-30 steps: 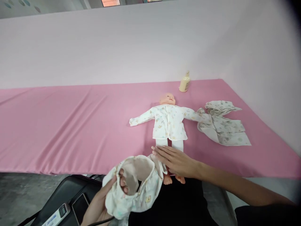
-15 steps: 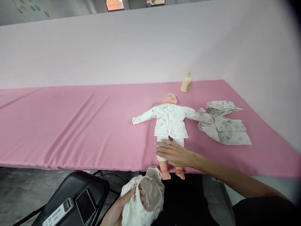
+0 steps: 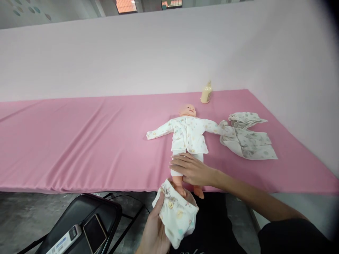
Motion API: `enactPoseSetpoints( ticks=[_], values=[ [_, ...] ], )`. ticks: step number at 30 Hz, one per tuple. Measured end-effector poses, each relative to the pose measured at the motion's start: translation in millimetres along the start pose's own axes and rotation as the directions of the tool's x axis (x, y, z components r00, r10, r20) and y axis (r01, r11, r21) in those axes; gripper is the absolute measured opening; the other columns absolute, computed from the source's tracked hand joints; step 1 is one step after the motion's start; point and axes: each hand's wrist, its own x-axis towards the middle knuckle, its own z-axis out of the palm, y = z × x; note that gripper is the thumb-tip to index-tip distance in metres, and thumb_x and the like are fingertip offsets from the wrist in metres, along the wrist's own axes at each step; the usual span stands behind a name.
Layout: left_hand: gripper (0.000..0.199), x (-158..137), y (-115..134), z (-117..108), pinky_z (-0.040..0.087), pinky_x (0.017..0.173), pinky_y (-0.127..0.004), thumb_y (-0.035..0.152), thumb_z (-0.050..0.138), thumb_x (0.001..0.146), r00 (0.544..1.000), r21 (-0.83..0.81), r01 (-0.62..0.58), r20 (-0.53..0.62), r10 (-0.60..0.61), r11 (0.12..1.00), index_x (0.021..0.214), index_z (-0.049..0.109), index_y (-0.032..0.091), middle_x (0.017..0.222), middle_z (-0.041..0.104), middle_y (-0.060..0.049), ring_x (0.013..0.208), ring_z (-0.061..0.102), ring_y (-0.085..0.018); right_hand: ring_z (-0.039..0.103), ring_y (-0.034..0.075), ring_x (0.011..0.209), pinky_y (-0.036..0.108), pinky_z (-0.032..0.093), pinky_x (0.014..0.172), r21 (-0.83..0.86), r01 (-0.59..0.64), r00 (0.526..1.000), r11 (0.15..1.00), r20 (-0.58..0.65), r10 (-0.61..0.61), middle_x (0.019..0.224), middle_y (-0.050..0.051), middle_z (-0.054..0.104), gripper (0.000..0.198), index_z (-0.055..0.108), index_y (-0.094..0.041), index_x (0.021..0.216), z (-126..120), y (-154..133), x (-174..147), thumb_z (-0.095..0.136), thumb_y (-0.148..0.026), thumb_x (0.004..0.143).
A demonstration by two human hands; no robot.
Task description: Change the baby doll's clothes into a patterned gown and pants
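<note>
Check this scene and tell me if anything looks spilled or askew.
No spill shows, and the bottle stands upright. One oddity: the doll lies with its feet poking past the near edge of the sheet, not wholly on it.

Soft, even brightness over my right hand (image 3: 194,170), its outline fairly crisp.
The pale wall (image 3: 132,56) looks nearly washed out, greying softly rightward; gentle shadows line the folds of the pink sheet (image 3: 79,141). I see the floor (image 3: 16,211) dimmer below, and a blurred black vignette swallowing the upper right corner.
</note>
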Motion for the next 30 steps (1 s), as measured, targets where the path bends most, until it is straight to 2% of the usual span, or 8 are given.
enactPoseSetpoints(
  ticks=[6,10,12,14,16,19,24,30],
  values=[
    [0.047,12.2,-5.1,11.4,0.038,0.118,-0.043,0.038,0.043,0.104,0.996,0.057,-0.082,-0.041,0.084,0.995,0.144,0.055,0.017,0.136,0.062,-0.014,0.130,0.057,-0.027,0.040,0.022,0.142,0.046,0.036,0.119,0.050,-0.003,1.000,0.999,-0.008,0.004,0.142,0.014,0.055,0.041,0.057,-0.017,0.133,-4.8,-10.4,-2.5,0.044,-0.005,0.097],
    [0.050,19.4,-5.3,16.8,0.041,0.115,-0.043,0.039,0.046,0.103,0.993,0.096,-0.084,-0.072,0.091,0.992,0.148,0.049,0.017,0.134,0.063,-0.014,0.128,0.059,-0.028,0.021,0.024,0.153,0.046,0.034,0.120,0.225,-0.076,0.997,0.971,0.043,0.068,0.160,0.016,0.033,0.050,0.047,-0.020,0.145,-9.0,-14.1,-14.3,0.047,-0.007,0.097],
    [0.051,21.7,-4.0,21.5,0.043,0.113,-0.042,0.038,0.048,0.102,0.991,0.110,-0.083,-0.097,0.094,0.990,0.148,0.048,0.016,0.133,0.063,-0.014,0.126,0.060,-0.028,0.021,0.024,0.153,0.045,0.036,0.118,0.331,-0.123,0.992,0.935,0.045,0.114,0.164,0.013,0.026,0.051,0.043,-0.023,0.148,-12.5,-16.2,-24.3,0.046,-0.013,0.099],
    [0.052,23.3,-2.2,26.2,0.045,0.111,-0.041,0.039,0.050,0.102,0.988,0.119,-0.084,-0.122,0.099,0.989,0.148,0.048,0.016,0.132,0.064,-0.014,0.123,0.062,-0.027,0.037,0.022,0.145,0.040,0.044,0.111,0.432,-0.206,0.974,0.878,0.006,0.226,0.159,0.012,0.034,0.046,0.046,-0.024,0.145,-18.4,-20.9,-34.5,0.045,-0.018,0.100],
    [0.052,24.6,-0.6,29.7,0.046,0.109,-0.039,0.039,0.052,0.101,0.982,0.127,-0.090,-0.157,0.110,0.988,0.147,0.048,0.015,0.131,0.064,-0.014,0.119,0.064,-0.026,0.053,0.020,0.127,0.035,0.051,0.100,0.520,-0.322,0.923,0.791,-0.012,0.384,0.143,0.011,0.051,0.036,0.053,-0.024,0.136,-25.8,-29.1,-42.2,0.047,-0.025,0.100],
    [0.052,27.0,0.7,31.9,0.049,0.106,-0.038,0.041,0.055,0.099,0.971,0.148,-0.090,-0.207,0.120,0.985,0.143,0.051,0.013,0.127,0.066,-0.013,0.113,0.066,-0.025,0.063,0.020,0.102,0.036,0.053,0.087,0.595,-0.479,0.842,0.645,0.103,0.530,0.117,0.008,0.065,0.039,0.059,-0.023,0.125,-34.5,-45.6,-46.0,0.061,-0.045,0.093],
    [0.047,31.2,-0.9,33.5,0.052,0.099,-0.036,0.041,0.059,0.096,0.962,0.194,-0.095,-0.235,0.140,0.976,0.133,0.057,0.012,0.118,0.069,-0.012,0.105,0.069,-0.024,0.059,0.029,0.117,0.043,0.047,0.098,0.615,-0.539,0.832,0.576,0.280,0.479,0.130,0.012,0.062,0.076,0.053,-0.020,0.134,-27.4,-67.5,-38.7,0.080,-0.056,0.073],
    [0.042,31.5,-2.0,40.8,0.051,0.099,-0.035,0.041,0.056,0.098,0.971,0.156,-0.088,-0.205,0.120,0.984,0.127,0.061,0.011,0.109,0.071,-0.011,0.104,0.069,-0.023,0.056,0.028,0.123,0.044,0.041,0.105,0.617,-0.533,0.838,0.579,0.293,0.460,0.135,0.010,0.060,0.065,0.048,-0.021,0.138,-13.7,-70.3,-32.5,0.074,-0.034,0.079]
  ],
)
